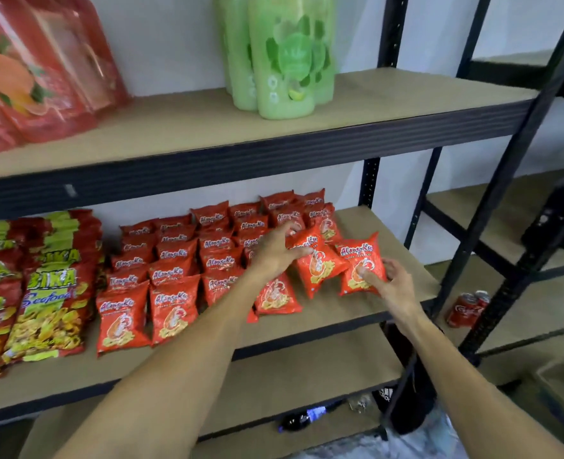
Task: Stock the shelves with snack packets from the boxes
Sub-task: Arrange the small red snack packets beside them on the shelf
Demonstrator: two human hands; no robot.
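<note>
Several small red snack packets [174, 309] stand in rows on the middle shelf [367, 306]. My left hand [279, 248] reaches over the rows, thumb and fingers around the top of a tilted red packet [317, 263] at the right end. My right hand [390, 283] grips the rightmost red packet [360, 260] by its lower right corner, thumb pressed on its front. Both packets lean on the shelf to the right of the rows.
Larger green-and-red seafood snack bags [42, 293] fill the shelf's left end. The upper shelf [207, 127] carries green bottles [284, 61] and red pouches [35, 71]. Red soda cans [468, 309] stand on a neighbouring rack at right. Black uprights frame the shelves.
</note>
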